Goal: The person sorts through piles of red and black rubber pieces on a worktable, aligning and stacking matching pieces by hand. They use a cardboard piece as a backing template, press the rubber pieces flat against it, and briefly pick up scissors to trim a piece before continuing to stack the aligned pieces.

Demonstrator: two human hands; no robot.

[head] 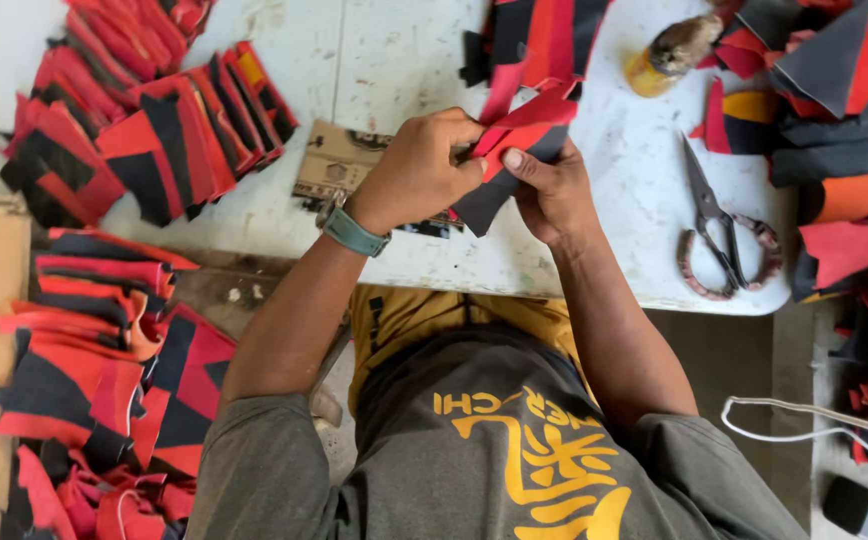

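Item: red-and-black fabric piece, above white table edge. My left hand and right hand both pinch it closed. Risk: layers slipping askew if my pinch loosens; scissors near.

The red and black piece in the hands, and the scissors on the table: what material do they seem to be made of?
The red and black piece looks like soft matte fabric or thin synthetic leather; it bends and folds between both hands. The scissors have dark, dull metal blades, and their handle loops look wrapped in reddish cord or tape, though the wrapping is too small to tell.
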